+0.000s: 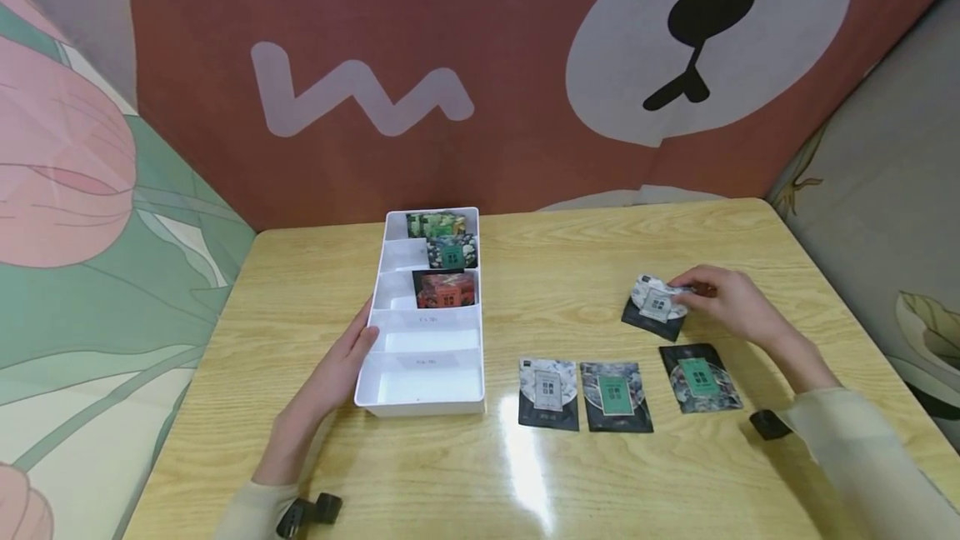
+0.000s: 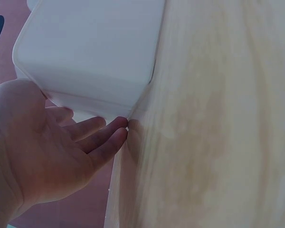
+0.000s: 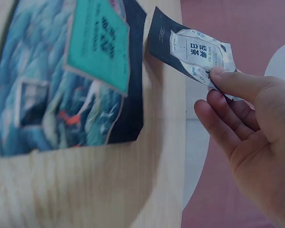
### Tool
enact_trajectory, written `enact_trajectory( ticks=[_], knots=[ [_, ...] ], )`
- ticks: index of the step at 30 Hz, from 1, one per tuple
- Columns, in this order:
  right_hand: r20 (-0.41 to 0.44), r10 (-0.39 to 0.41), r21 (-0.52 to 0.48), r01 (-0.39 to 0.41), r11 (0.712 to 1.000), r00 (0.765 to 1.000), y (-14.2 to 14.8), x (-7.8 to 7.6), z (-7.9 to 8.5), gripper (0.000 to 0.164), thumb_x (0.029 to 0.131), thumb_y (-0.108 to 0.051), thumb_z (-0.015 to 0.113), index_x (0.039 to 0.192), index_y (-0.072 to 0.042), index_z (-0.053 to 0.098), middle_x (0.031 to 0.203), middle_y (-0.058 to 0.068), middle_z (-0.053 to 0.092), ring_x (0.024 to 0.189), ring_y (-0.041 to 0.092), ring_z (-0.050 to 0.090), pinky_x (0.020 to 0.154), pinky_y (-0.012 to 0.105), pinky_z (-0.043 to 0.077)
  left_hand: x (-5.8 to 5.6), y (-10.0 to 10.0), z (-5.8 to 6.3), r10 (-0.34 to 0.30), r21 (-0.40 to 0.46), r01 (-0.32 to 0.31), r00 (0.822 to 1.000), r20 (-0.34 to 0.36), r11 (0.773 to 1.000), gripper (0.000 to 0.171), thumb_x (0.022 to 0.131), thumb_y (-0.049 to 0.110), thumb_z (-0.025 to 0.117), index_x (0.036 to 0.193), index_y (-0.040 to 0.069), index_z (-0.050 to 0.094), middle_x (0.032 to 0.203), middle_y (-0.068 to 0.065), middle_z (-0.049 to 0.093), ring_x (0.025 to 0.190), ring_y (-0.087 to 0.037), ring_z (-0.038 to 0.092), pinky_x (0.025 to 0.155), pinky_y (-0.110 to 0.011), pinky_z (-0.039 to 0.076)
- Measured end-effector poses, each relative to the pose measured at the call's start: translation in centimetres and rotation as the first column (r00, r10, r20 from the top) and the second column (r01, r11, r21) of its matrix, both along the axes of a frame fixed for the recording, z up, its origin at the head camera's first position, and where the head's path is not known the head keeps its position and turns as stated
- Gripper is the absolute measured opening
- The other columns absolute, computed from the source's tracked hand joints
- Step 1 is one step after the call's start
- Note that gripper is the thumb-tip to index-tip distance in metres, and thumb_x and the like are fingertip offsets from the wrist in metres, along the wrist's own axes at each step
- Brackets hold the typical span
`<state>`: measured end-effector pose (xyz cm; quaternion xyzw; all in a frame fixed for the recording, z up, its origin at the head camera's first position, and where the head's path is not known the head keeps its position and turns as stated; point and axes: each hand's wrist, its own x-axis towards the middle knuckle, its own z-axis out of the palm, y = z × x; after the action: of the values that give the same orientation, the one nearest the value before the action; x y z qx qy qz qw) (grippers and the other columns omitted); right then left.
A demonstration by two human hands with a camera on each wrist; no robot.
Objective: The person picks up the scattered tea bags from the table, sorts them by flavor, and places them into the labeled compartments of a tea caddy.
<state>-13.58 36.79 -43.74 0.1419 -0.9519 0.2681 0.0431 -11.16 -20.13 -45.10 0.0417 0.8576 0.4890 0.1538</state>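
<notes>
Fingers of the left hand [image 1: 335, 373] are extended and slightly bent, meeting the left side of a white tray [image 1: 426, 383] without wrapping round it; the thumb lies at its rim. Tray stands on the wooden table [image 1: 555, 273], divided into a row of compartments. From the far end, three compartments hold a green packet [image 1: 437, 225], a dark packet with a teal label [image 1: 452, 253] and a red packet [image 1: 446, 290]. Right of the tray, a grey-labelled packet [image 1: 548, 394] and a green-labelled packet [image 1: 617, 397] lie side by side. Beyond and further right, a white tea packet [image 1: 654, 308] is tilted, pinched at one edge between thumb and fingers of the right hand [image 1: 727, 300], other fingers curved; whether its lower edge touches the table cannot be determined. Nearer the person, a second green-labelled packet [image 1: 701, 378] lies askew.
</notes>
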Motion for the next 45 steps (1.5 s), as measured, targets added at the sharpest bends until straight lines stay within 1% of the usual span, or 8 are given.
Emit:
enact_trajectory(
  ticks=[6,18,22,26,29,36,39,45],
  knots=[
    [-0.041,0.017,-0.022,-0.018,1.0,0.999,-0.7,0.0,0.7,0.015,0.093,-0.015,0.07,0.107,-0.011,0.075,0.096,0.005,0.073,0.077,-0.004,0.058,0.064,0.019,0.051,0.0,0.0,0.2,-0.005,0.016,0.006,1.0,-0.001,1.0,0.058,0.107,0.051,0.028,0.16,0.038,0.007,0.168,-0.008,0.01,0.15,-0.038,0.021,0.118,-0.061,0.02],
    [-0.063,0.005,-0.03,-0.007,1.0,0.998,-1.4,0.0,1.0,0.014,0.093,-0.019,0.071,0.105,-0.012,0.075,0.094,0.001,0.072,0.074,-0.002,0.057,0.061,0.02,0.049,0.1,-0.1,-0.1,-0.012,0.034,0.013,1.0,-0.027,0.999,0.057,0.108,0.046,0.029,0.16,0.036,0.009,0.168,-0.009,0.012,0.148,-0.038,0.025,0.118,-0.061,0.023],
    [-0.073,0.012,-0.029,-0.014,0.999,0.997,-1.8,-0.3,1.2,0.015,0.093,-0.021,0.071,0.106,-0.013,0.075,0.092,0.0,0.072,0.074,-0.001,0.058,0.062,0.02,0.049,0.0,0.0,0.0,-0.006,0.024,0.007,1.0,-0.013,1.0,0.057,0.108,0.048,0.029,0.16,0.037,0.008,0.168,-0.009,0.011,0.148,-0.038,0.024,0.118,-0.061,0.022],
    [-0.085,0.012,-0.034,-0.015,0.999,0.996,-2.6,-0.7,1.6,0.015,0.093,-0.022,0.071,0.105,-0.014,0.075,0.09,-0.001,0.072,0.071,0.001,0.058,0.061,0.021,0.049,0.0,0.1,0.0,-0.004,0.024,0.004,1.0,-0.011,1.0,0.057,0.108,0.047,0.029,0.16,0.037,0.008,0.168,-0.009,0.012,0.147,-0.038,0.026,0.118,-0.06,0.024],
    [-0.08,0.015,-0.055,-0.02,0.998,0.997,-3.3,-1.0,2.0,0.014,0.093,-0.021,0.072,0.104,-0.014,0.076,0.091,0.0,0.072,0.072,0.003,0.059,0.061,0.021,0.049,0.0,0.1,0.0,-0.004,0.027,0.004,1.0,-0.013,1.0,0.057,0.108,0.047,0.029,0.16,0.036,0.008,0.167,-0.01,0.012,0.147,-0.039,0.026,0.117,-0.06,0.024],
    [-0.07,0.046,-0.074,-0.051,0.996,0.996,-5.1,-1.6,2.5,0.014,0.093,-0.021,0.072,0.104,-0.014,0.076,0.092,0.0,0.072,0.076,0.004,0.061,0.066,0.021,0.051,0.0,0.0,0.2,-0.003,0.019,0.003,1.0,-0.006,1.0,0.058,0.107,0.049,0.028,0.16,0.037,0.007,0.168,-0.009,0.01,0.15,-0.038,0.02,0.119,-0.06,0.019],
    [-0.059,0.055,-0.076,-0.06,0.995,0.997,-5.6,-1.7,2.7,0.016,0.094,-0.023,0.071,0.106,-0.014,0.076,0.094,0.0,0.072,0.077,0.006,0.062,0.067,0.022,0.052,0.0,0.0,0.2,0.002,0.015,-0.002,1.0,-0.003,1.0,0.057,0.107,0.049,0.028,0.16,0.038,0.007,0.168,-0.008,0.01,0.15,-0.037,0.021,0.119,-0.06,0.019],
    [-0.051,0.072,-0.079,-0.076,0.994,0.996,-6.7,-2.1,2.9,0.017,0.094,-0.026,0.07,0.106,-0.016,0.076,0.095,-0.002,0.072,0.08,0.006,0.062,0.07,0.022,0.052,0.1,0.1,0.0,0.001,0.043,0.0,1.0,-0.007,0.999,0.056,0.108,0.046,0.029,0.16,0.037,0.009,0.167,-0.01,0.012,0.147,-0.038,0.026,0.118,-0.06,0.024]
  ],
)
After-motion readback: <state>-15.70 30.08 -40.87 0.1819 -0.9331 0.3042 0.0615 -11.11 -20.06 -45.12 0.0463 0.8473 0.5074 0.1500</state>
